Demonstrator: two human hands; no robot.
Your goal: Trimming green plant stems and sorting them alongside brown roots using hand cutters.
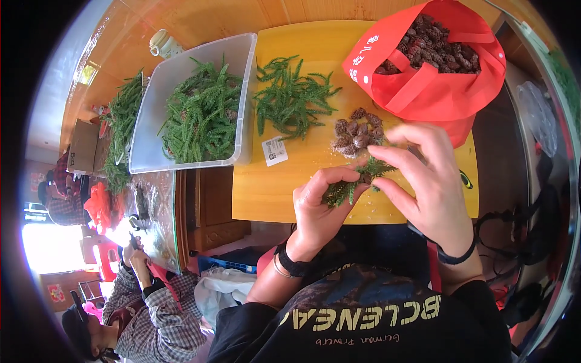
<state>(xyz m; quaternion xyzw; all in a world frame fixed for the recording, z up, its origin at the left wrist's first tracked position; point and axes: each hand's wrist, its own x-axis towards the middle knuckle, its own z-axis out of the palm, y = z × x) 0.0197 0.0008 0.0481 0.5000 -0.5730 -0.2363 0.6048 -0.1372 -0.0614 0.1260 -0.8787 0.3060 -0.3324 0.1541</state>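
Close to the front edge of the yellow table, my left hand (321, 202) pinches a green artificial pine sprig (340, 193) between thumb and fingers. My right hand (431, 184) grips the same sprig from the other side, thumb and forefinger closing on its right part. Something brownish shows at the sprig's middle, partly covered by my fingers. Just beyond my hands lies a small heap of brown pine cones (357, 134) with pale crumbs around it. Farther left, a loose pile of green sprigs (293, 100) rests on the table.
A translucent bin (243, 121) of sprigs stands left, a white label card (275, 150) beside it. At the far right, a red bag (396, 97) holds many pine cones. A black-and-yellow handle (465, 179) lies at the right table edge. Another person (157, 314) works at lower left.
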